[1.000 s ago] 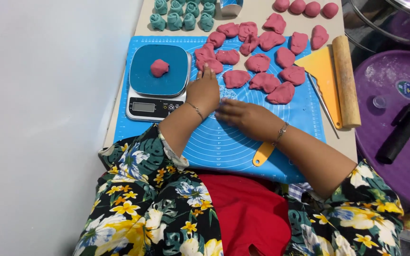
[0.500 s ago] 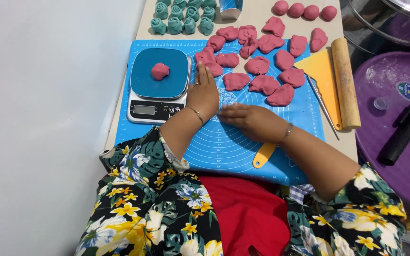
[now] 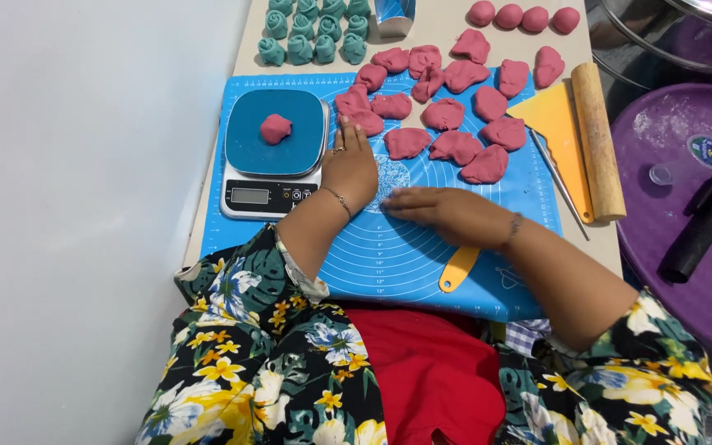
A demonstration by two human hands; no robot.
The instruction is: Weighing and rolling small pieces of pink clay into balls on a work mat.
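1. I see the tabletop [image 3: 232, 198] carrying a blue silicone baking mat [image 3: 422, 264], which takes up most of the working space; a purple round lid [image 3: 686, 206] sits off to the right with a black handle [image 3: 702, 227] lying on it.
2. On the mat's left corner stands a digital kitchen scale [image 3: 274, 156] with a single pink dough piece [image 3: 275, 128] on its platform.
3. A wooden rolling pin [image 3: 597, 140] and a yellow scraper [image 3: 558, 132] lie along the mat's right edge, untouched; a yellow handle [image 3: 459, 270] pokes out beneath my right forearm.
4. My judgement on progress: a good share is portioned already. A loose cluster of rough pink dough lumps [image 3: 455, 147] covers the far part of the mat, four smooth pink balls [image 3: 522, 16] sit beyond it, and a group of teal dough pieces [image 3: 311, 33] is finished at the far left. The rough lumps look not yet shaped.
5. My left hand [image 3: 352, 165] lies flat, fingers spread and holding nothing, its fingertips touching the nearest pink lump [image 3: 364, 122], just beside the scale.
6. My right hand [image 3: 442, 210] rests palm-down on the mat, fingers extended and together, empty; the lumps lie just beyond it, not touching.
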